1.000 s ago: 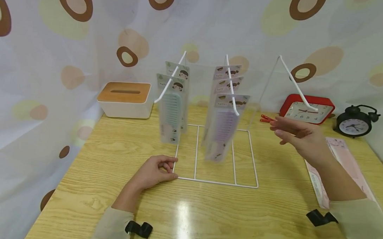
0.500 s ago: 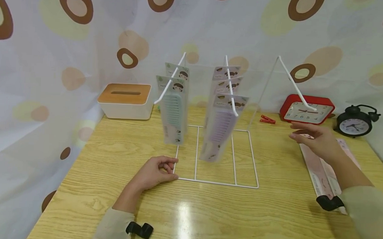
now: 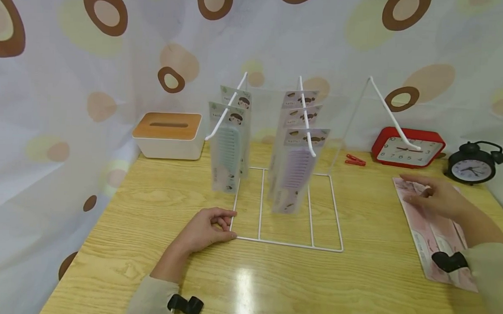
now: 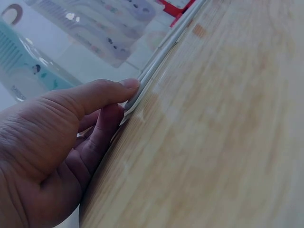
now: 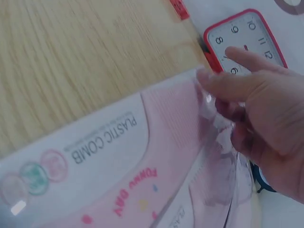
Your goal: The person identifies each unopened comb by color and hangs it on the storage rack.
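Left grip (image 3: pixel 209 227) pinching the white rack (image 3: pixel 261 203) at its near left corner; my right grip (image 3: pixel 439 198), fingers parted, is over pink comb packs (image 3: pixel 423 227) towards the tabletop's (image 3: pixel 150 195) right edge—touching, I can't tell.

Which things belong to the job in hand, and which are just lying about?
In the job, it seems:
white wire rack, pinched by the left hand
green comb packs, hanging
purple comb packs, hanging
pink comb packs, under the right hand

Apparently lying about:
wood-topped white box
red clip
red clock
black alarm clock
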`<act>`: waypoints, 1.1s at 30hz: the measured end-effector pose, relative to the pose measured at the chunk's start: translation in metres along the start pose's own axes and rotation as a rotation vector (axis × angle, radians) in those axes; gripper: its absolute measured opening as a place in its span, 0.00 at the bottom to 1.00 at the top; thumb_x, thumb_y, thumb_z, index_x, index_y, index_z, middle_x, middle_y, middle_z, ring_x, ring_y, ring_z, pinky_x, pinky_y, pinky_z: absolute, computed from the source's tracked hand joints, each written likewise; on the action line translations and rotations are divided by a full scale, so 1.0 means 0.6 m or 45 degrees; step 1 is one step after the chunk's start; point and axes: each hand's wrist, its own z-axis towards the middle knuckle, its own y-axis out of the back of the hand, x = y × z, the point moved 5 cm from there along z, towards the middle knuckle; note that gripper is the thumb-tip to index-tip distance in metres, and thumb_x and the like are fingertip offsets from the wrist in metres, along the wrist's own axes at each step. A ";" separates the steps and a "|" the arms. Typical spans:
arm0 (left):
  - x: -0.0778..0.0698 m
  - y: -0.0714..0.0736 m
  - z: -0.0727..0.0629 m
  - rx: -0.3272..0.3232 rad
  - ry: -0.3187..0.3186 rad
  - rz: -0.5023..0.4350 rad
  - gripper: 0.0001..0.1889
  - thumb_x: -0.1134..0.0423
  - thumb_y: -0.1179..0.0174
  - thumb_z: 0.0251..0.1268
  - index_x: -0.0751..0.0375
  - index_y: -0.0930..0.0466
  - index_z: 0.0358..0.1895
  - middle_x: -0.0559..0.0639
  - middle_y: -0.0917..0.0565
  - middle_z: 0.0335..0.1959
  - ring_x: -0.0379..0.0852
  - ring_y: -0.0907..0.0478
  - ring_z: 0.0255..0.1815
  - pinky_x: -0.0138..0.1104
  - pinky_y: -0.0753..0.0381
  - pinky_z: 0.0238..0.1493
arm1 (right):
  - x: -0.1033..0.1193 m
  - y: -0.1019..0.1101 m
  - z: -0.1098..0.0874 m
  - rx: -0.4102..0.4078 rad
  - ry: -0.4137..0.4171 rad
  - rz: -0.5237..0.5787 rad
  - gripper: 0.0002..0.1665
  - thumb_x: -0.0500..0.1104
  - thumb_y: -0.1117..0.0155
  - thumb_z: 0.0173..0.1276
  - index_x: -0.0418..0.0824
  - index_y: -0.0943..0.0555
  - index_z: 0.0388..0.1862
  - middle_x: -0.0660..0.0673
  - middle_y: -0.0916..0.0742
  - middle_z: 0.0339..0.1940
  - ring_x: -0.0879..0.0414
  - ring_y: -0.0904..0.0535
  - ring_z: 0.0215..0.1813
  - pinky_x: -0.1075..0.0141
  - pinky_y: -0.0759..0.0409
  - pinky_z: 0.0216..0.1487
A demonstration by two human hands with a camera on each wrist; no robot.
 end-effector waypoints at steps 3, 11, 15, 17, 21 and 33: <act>0.000 0.001 -0.001 0.000 0.002 -0.007 0.28 0.65 0.25 0.55 0.67 0.20 0.61 0.57 0.17 0.39 0.43 0.22 0.36 0.28 0.21 0.36 | -0.008 0.002 0.006 0.032 -0.013 -0.062 0.45 0.55 0.31 0.67 0.40 0.37 0.77 0.25 0.28 0.67 0.46 0.27 0.41 0.61 0.25 0.36; -0.003 0.001 -0.003 0.002 -0.012 -0.003 0.29 0.65 0.25 0.54 0.68 0.20 0.61 0.58 0.17 0.38 0.43 0.22 0.36 0.28 0.21 0.36 | -0.005 -0.009 0.022 0.132 -0.056 -0.111 0.61 0.69 0.30 0.59 0.41 0.44 0.80 0.24 0.35 0.73 0.25 0.35 0.63 0.26 0.35 0.59; -0.004 0.001 -0.003 0.007 -0.008 -0.001 0.29 0.65 0.25 0.55 0.68 0.21 0.61 0.58 0.17 0.38 0.43 0.23 0.36 0.27 0.21 0.36 | 0.019 -0.022 0.031 0.119 -0.019 -0.075 0.61 0.67 0.27 0.55 0.39 0.40 0.78 0.30 0.26 0.66 0.34 0.31 0.57 0.38 0.27 0.54; -0.005 -0.001 -0.003 0.010 -0.002 -0.005 0.29 0.65 0.25 0.55 0.68 0.21 0.61 0.59 0.17 0.39 0.43 0.23 0.36 0.27 0.21 0.36 | 0.030 -0.031 0.035 0.133 -0.004 -0.054 0.58 0.65 0.25 0.55 0.39 0.38 0.77 0.34 0.23 0.57 0.42 0.30 0.51 0.51 0.26 0.46; -0.004 -0.002 -0.004 0.009 0.002 -0.006 0.29 0.65 0.26 0.55 0.68 0.21 0.61 0.59 0.17 0.39 0.43 0.23 0.36 0.27 0.21 0.36 | 0.053 -0.040 0.039 0.188 0.019 -0.072 0.52 0.63 0.25 0.56 0.42 0.32 0.74 0.42 0.22 0.46 0.51 0.30 0.43 0.63 0.32 0.38; -0.002 -0.002 -0.004 0.013 -0.003 -0.010 0.29 0.65 0.26 0.55 0.68 0.21 0.62 0.58 0.18 0.39 0.43 0.23 0.36 0.28 0.21 0.35 | 0.091 -0.051 0.046 0.279 0.056 -0.119 0.47 0.60 0.19 0.50 0.40 0.31 0.60 0.42 0.25 0.38 0.50 0.30 0.41 0.61 0.32 0.39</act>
